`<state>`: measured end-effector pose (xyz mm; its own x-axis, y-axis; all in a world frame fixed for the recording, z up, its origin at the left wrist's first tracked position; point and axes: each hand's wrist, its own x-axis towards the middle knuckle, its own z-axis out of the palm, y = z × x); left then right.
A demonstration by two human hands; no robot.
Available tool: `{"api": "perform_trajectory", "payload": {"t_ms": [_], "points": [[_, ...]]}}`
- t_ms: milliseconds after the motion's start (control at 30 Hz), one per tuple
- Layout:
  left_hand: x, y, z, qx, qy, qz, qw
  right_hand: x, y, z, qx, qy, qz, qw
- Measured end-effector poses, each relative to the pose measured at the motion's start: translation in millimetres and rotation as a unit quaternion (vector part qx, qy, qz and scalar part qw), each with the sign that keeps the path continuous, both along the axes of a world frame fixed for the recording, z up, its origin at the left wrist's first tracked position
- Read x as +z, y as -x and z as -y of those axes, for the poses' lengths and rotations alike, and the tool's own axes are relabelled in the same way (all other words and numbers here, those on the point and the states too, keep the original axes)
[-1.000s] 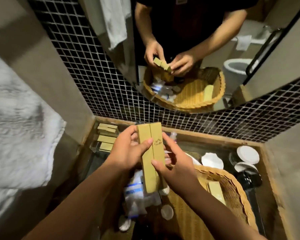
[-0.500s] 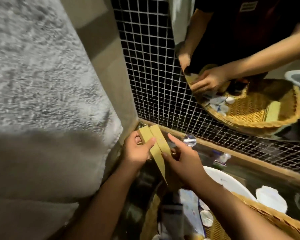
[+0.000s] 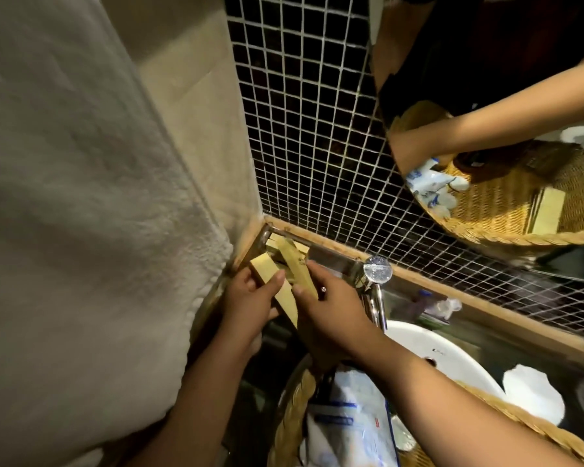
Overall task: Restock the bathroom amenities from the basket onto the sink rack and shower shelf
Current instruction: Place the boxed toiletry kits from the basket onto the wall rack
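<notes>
Two slim tan boxes (image 3: 295, 264) are poised end-first over the corner sink rack (image 3: 327, 256), one gripped in the left hand (image 3: 250, 305) with its thumb across the top, one pinched in the curled fingers of the right hand (image 3: 327, 311), apparently angled to slot in while the basket (image 3: 292, 402) sits just below.

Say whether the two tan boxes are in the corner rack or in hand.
In hand: left hand grips one tan box, right hand holds the other tan box; only their far ends reach the corner rack.
</notes>
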<state>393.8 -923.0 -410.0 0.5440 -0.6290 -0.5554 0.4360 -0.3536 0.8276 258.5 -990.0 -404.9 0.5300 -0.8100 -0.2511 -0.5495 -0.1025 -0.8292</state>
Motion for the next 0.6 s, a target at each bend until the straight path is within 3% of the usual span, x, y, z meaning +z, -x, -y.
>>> {"api": "perform_trajectory", "payload": {"t_ms": [233,467,600], "points": [[-30.3,-8.4,-13.3,0.057,-0.044,-0.079,0.994,-15.4,-36.5,23.4,0.013,0.111,-0.120,0.986],[-46.0,-14.7,-21.5,0.100,-0.051,-0.136,0.984,-39.3,-53.3,35.1,0.072,0.179,-0.260,0.946],[-49.8,-20.2,-22.7,0.098,-0.045,-0.140,0.984,-48.1,-56.4,38.2,0.075,0.181,-0.292,0.936]]}}
